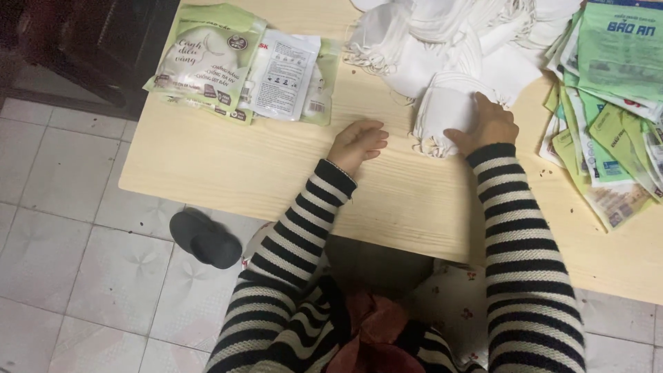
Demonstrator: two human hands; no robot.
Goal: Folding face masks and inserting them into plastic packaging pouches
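My right hand [488,124] grips a small stack of white face masks [445,110] at the near edge of a big heap of white masks [449,41] on the light wooden table [262,173]. My left hand [358,141] rests on the bare wood just left of that stack, fingers loosely curled, holding nothing. Both arms wear black-and-white striped sleeves.
Filled green-and-white mask packets [242,62] lie at the table's far left. A pile of flat empty green packets [608,103] sits at the right. Below the table's left edge are grey floor tiles with a dark slipper [206,238]. Dark furniture [90,48] stands at top left.
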